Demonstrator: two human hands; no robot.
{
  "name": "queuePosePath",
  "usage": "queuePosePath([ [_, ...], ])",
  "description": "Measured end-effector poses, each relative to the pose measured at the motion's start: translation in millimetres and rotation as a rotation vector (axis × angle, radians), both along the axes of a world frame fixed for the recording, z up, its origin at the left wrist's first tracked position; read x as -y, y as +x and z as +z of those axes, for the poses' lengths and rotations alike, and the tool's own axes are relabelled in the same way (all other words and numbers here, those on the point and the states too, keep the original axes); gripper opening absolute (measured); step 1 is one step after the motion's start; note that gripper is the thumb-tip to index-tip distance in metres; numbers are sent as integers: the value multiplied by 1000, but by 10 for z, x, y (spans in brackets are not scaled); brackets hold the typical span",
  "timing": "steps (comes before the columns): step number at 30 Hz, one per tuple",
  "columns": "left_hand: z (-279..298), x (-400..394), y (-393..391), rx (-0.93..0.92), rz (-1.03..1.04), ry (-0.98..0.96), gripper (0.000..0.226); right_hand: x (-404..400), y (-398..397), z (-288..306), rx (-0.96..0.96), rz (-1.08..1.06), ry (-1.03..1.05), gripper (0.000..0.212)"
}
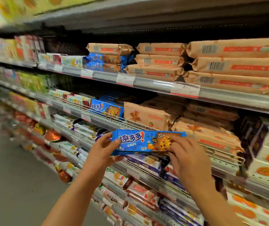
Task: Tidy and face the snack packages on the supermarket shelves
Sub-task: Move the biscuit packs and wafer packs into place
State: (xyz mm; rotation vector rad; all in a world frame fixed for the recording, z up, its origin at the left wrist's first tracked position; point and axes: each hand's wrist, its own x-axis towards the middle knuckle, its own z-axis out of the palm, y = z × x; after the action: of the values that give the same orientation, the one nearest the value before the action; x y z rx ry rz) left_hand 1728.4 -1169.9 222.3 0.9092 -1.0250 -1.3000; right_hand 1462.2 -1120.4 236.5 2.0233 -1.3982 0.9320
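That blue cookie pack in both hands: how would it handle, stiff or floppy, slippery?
The blue pack likely stays fairly stiff: it spans straight between the left hand and right hand without sagging. Its glossy wrapper probably slides easily. The pictured cookies suggest brittle contents, so squeezing may crack them.

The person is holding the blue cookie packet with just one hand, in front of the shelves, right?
Not quite. Both hands hold the blue cookie packet: the left hand grips its left end and the right hand pinches its right end. The head view shows this. It is indeed held in front of the shelves.
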Motion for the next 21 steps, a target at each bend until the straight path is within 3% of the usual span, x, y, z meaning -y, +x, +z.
queuePosePath([
  [5,6,153,562,-45,87,1,27,241,562,-3,-41,91,22,28],
  [12,267,694,1691,-13,161,-42,18,780,1445,308,-35,247,-7,26],
  [21,1024,1499,2787,-83,147,-151,18,1636,2088,1312,94,55,-172,23],
])
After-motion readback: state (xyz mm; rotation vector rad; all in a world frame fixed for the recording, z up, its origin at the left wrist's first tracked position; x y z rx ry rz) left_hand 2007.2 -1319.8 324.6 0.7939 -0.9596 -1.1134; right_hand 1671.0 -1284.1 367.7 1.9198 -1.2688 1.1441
